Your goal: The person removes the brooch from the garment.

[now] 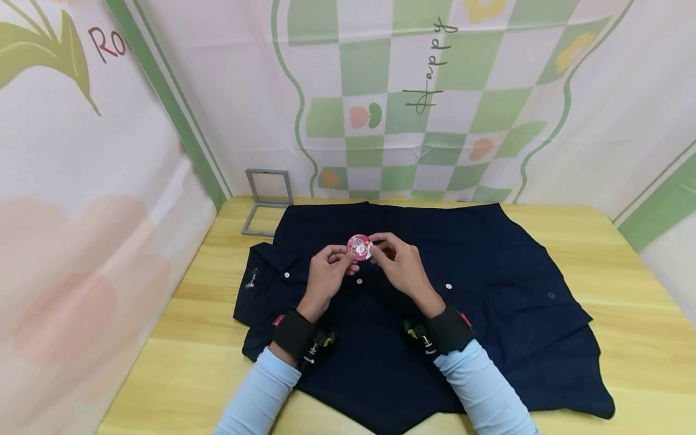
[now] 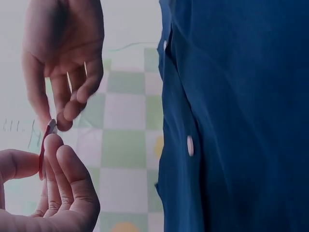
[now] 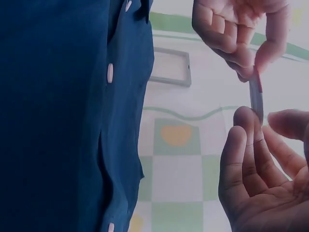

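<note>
A round red button badge (image 1: 359,248) with a white printed picture is held up between both hands, over a dark navy shirt (image 1: 489,260). My left hand (image 1: 326,275) pinches its left edge between thumb and fingers. At the opposite edge, my right hand (image 1: 402,266) pinches it by thumb and fingertips. Seen edge-on in the left wrist view, the badge (image 2: 43,152) is a thin red disc; its pale back (image 3: 257,96) shows in the right wrist view. The shirt lies spread on the table, collar (image 1: 252,290) to the left, small white buttons (image 1: 448,286) along its middle.
A grey hinged double frame (image 1: 267,202) stands at the table's back left, beside the shirt. Light wood table (image 1: 179,368) shows around the cloth. Patterned curtains (image 1: 364,66) hang behind and at both sides.
</note>
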